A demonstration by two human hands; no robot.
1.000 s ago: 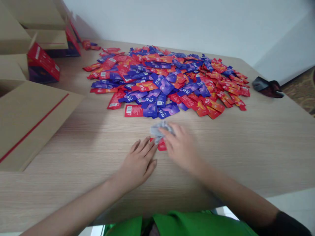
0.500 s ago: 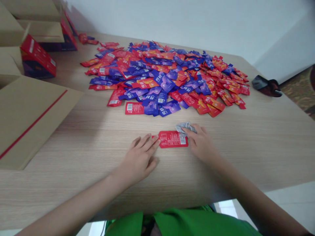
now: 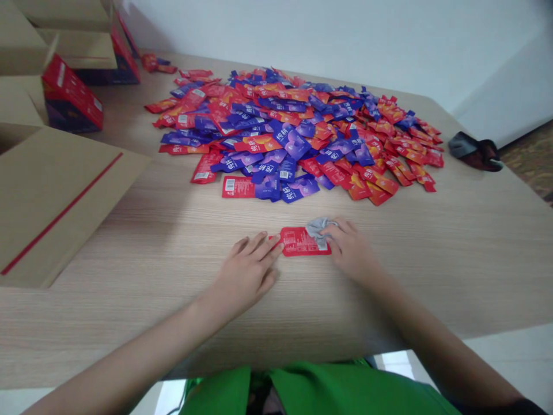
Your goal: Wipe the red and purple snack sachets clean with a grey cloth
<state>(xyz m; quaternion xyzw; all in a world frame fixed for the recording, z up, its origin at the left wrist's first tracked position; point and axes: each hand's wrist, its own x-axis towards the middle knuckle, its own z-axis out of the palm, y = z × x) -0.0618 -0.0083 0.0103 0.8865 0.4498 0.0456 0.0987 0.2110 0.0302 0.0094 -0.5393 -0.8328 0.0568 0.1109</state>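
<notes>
A red sachet (image 3: pixel 295 242) with white print and a barcode lies flat on the wooden table (image 3: pixel 173 230). My left hand (image 3: pixel 246 271) is stretched out, its fingertips pressing on the sachet's narrow left end. In my right hand (image 3: pixel 352 248) is a crumpled grey cloth (image 3: pixel 318 229), pinched between the fingers. The cloth rests on the right part of the sachet and covers some of the print and barcode. Beyond both hands spreads a large pile of red and purple sachets (image 3: pixel 280 135).
Open cardboard boxes stand at the left, one with a red and purple side (image 3: pixel 71 95). A wide cardboard flap (image 3: pixel 73 196) reaches over the table. A dark, shiny crumpled object (image 3: pixel 473 151) lies near the right edge. A white wall (image 3: pixel 302 34) rises behind.
The grey cloth in my right hand has slid a little left and down across the sachet, covering more of its barcode. My left hand still holds down the narrow end.
</notes>
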